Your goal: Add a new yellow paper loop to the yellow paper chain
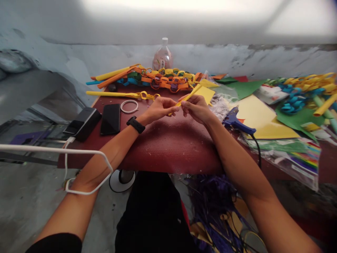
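Trousers (152, 218) below desk (168, 147) near edge. Mid-desk, left hand (160, 108) & right hand (196, 107) each pinch yellow paper strip (190, 94) w/ fingertips clamped. Prob. best: keep pinches close, strip flat, no creases. Glue gun (234, 121) just right.

Left hand (160, 108) and right hand (196, 108) pinch a yellow paper strip (190, 95) — over the red table (168, 147).

Left of the glue gun (234, 121): bare desk (163, 151), open to the near edge. The left hand (159, 109) and right hand (197, 109), pinching a yellow strip (188, 96), fill its far part. Further left: phone (110, 118), black box (83, 123) and white ring (129, 106) block the way. Behind: paper chain (163, 79), bottle (163, 55). Right: paper sheets (260, 119) cover the desk.
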The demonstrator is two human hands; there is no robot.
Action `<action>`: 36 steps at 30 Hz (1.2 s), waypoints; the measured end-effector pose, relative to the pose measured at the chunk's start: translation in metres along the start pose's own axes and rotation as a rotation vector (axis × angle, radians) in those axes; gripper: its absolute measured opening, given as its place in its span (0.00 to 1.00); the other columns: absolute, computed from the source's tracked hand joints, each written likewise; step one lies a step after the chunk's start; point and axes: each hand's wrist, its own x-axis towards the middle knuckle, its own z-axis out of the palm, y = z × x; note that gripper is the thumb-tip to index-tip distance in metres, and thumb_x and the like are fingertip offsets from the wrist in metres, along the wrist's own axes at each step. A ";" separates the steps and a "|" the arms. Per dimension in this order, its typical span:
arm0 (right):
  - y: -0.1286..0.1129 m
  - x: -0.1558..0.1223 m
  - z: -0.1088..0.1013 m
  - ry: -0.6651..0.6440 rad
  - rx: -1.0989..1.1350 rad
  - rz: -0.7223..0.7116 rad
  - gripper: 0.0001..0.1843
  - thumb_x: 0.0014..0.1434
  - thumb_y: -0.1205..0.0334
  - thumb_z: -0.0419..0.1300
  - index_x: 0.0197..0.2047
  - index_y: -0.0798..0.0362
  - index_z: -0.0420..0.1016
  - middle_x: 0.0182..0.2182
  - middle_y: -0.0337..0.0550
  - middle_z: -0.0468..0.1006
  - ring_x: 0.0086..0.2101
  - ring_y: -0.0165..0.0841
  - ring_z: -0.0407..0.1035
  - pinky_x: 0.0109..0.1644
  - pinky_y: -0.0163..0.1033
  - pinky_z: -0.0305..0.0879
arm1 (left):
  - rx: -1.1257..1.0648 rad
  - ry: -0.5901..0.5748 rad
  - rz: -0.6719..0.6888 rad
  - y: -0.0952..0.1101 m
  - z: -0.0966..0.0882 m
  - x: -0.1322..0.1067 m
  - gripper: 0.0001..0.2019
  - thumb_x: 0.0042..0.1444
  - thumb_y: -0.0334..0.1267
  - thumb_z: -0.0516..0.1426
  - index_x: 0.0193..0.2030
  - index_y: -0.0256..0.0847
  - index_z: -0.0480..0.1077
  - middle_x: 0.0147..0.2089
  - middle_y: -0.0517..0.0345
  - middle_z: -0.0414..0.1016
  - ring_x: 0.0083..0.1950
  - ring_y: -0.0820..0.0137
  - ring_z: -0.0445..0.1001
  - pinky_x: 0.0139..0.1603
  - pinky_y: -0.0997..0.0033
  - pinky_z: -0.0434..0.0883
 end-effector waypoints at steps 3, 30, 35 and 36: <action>0.001 0.000 0.000 0.024 0.016 0.010 0.28 0.45 0.42 0.85 0.32 0.52 0.78 0.22 0.32 0.77 0.18 0.22 0.63 0.20 0.29 0.69 | 0.044 0.008 0.090 -0.003 0.001 0.003 0.23 0.51 0.50 0.79 0.41 0.31 0.83 0.36 0.51 0.85 0.33 0.76 0.79 0.37 0.76 0.76; 0.014 0.004 0.002 0.168 -0.116 -0.127 0.32 0.51 0.38 0.83 0.24 0.49 0.70 0.20 0.36 0.74 0.16 0.22 0.59 0.17 0.32 0.68 | 0.069 0.136 0.094 -0.005 0.002 0.006 0.20 0.53 0.52 0.78 0.40 0.35 0.86 0.36 0.53 0.85 0.34 0.75 0.77 0.39 0.73 0.78; 0.015 0.004 0.002 0.163 -0.111 -0.135 0.34 0.50 0.37 0.83 0.23 0.48 0.66 0.18 0.34 0.72 0.16 0.23 0.59 0.17 0.32 0.68 | 0.014 0.129 0.068 -0.008 0.001 0.006 0.17 0.52 0.46 0.79 0.38 0.34 0.86 0.36 0.54 0.85 0.33 0.75 0.77 0.39 0.71 0.78; 0.015 0.004 0.003 0.161 -0.108 -0.139 0.34 0.50 0.37 0.83 0.23 0.48 0.66 0.18 0.34 0.71 0.16 0.23 0.59 0.17 0.32 0.67 | 0.011 0.130 0.067 -0.008 0.001 0.006 0.16 0.52 0.45 0.78 0.38 0.34 0.86 0.36 0.53 0.85 0.34 0.75 0.77 0.40 0.70 0.78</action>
